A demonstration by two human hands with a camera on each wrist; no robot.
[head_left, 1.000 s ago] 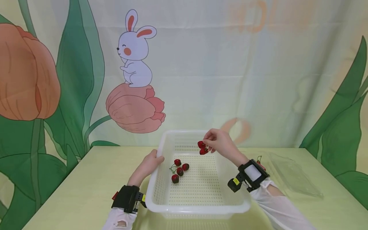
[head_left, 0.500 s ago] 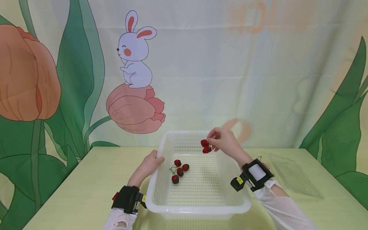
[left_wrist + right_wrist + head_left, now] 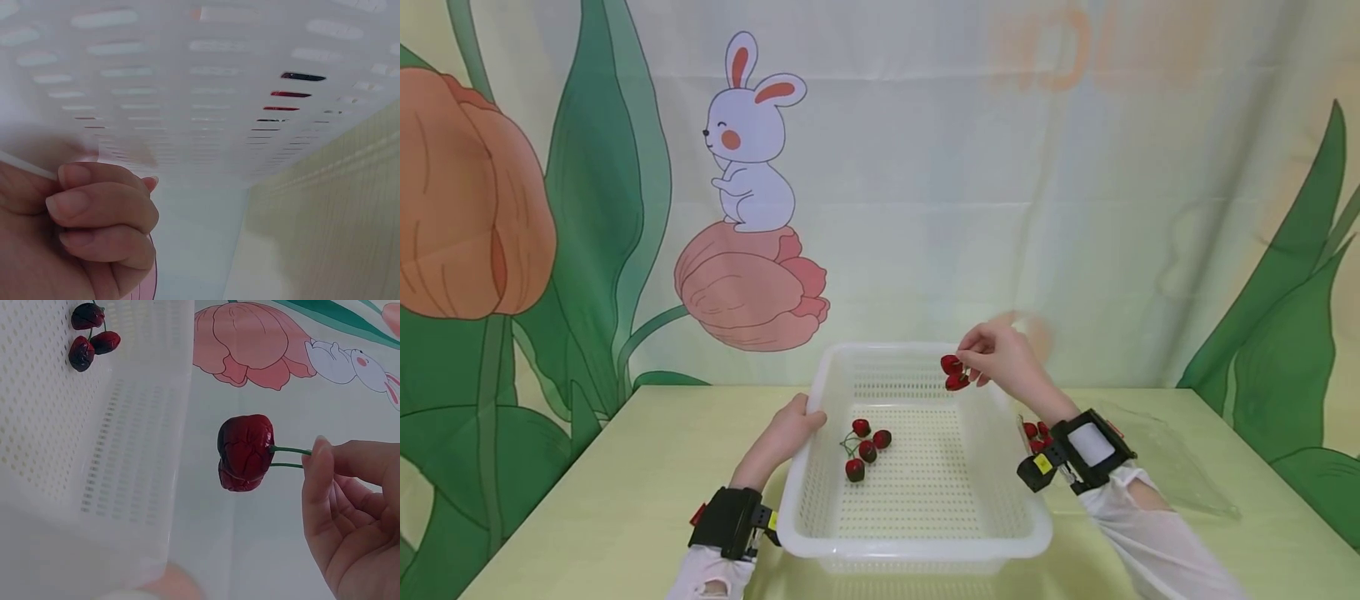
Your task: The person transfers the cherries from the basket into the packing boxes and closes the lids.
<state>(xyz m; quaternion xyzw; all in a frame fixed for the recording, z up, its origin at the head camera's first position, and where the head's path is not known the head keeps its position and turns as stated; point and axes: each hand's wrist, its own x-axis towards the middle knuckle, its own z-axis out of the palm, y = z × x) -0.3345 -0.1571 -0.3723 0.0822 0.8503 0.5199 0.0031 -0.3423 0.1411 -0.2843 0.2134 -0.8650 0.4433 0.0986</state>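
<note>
A white perforated plastic basket (image 3: 917, 546) stands in front of me. Its left rim is gripped by my left hand (image 3: 792, 429); the left wrist view shows that hand's curled fingers (image 3: 103, 212) against the basket's outer side. Pinched by their green stems, a pair of dark red cherries (image 3: 955, 372) hangs from my right hand (image 3: 1003, 362) near the basket's far right corner. The right wrist view shows thumb and forefinger on the two stems, the fruits (image 3: 245, 450) dangling free. Several more cherries (image 3: 867, 451) lie on the left part of the basket floor.
Right of the basket, partly behind my right wrist, more cherries (image 3: 1033, 433) show. A clear plastic lid-like piece (image 3: 1183, 471) lies on the pale yellow table (image 3: 647, 467). A printed curtain (image 3: 910, 208) with a rabbit and tulips hangs behind the table.
My right hand has moved right and slightly up with the pair of cherries, toward the basket's far right corner. Cherries beside the basket have come into view. My left hand stays on the rim.
</note>
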